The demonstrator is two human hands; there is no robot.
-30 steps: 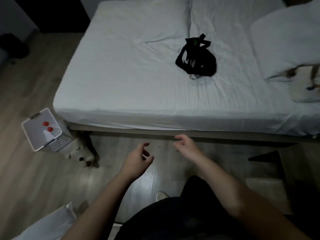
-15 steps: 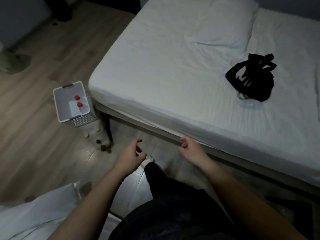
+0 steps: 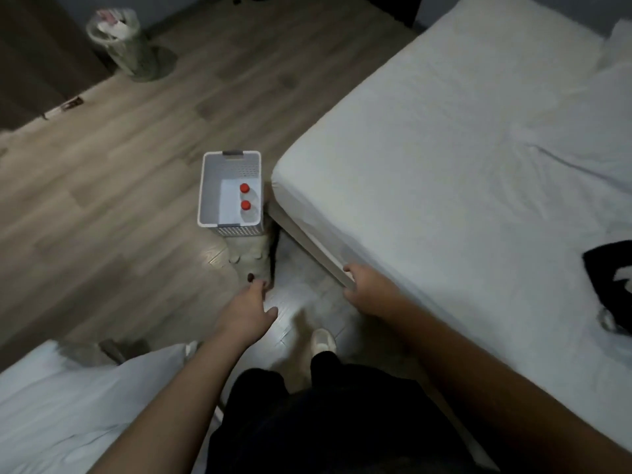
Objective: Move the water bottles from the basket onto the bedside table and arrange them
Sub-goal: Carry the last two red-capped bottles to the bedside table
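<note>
Head view, looking down past two bare forearms at a wooden floor beside a bed. At 12 o'clock from the hands, close against the bed corner: a white perforated basket on the floor, with two clear red-capped water bottles upright along its right wall, one just behind the other. Both well apart from either hand. Left hand at centre, palm down, fingers loosely spread, gripping nothing. Right hand at 3 o'clock of the left, loosely curled against the bed frame edge, empty as well. No bedside table in sight. At 10 o'clock, far off, a waste bin; at 3 o'clock on the sheet, a black tangled item, unclear what.

Judged: small plastic bottles, apparently filled, so moderately weighty yet thin-walled and yielding under a squeeze, smooth and maybe slick. Best taken around the neck just below the cap, or mid-body with a light wrap, one per hand, lifted straight up clear of the basket wall
</note>
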